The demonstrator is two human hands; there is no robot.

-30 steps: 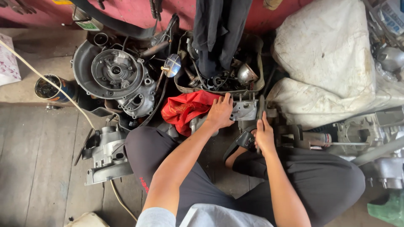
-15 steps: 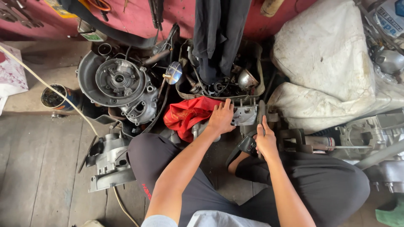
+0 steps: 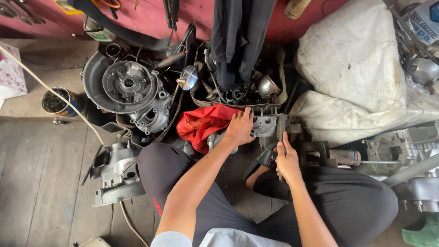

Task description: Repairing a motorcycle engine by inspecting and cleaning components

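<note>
I sit cross-legged on a wooden floor. My left hand (image 3: 239, 128) rests on a grey metal engine part (image 3: 267, 126) in front of my knees, fingers spread over its left side. My right hand (image 3: 287, 159) is beside that part, at its lower right; its fingers point up toward the part, and whether they grip anything is hidden. A crumpled red cloth (image 3: 201, 123) lies just left of my left hand, touching the part.
A round engine casing (image 3: 130, 89) lies at the upper left, and another casing (image 3: 114, 176) by my left knee. A tray of small parts (image 3: 274, 98) sits ahead under a hanging dark cloth (image 3: 238, 36). Right: a white sack (image 3: 356, 73). Left: a tin can (image 3: 57, 101).
The view has shifted slightly. My left hand stays on the metal part; my right hand has crept a little up toward it.
</note>
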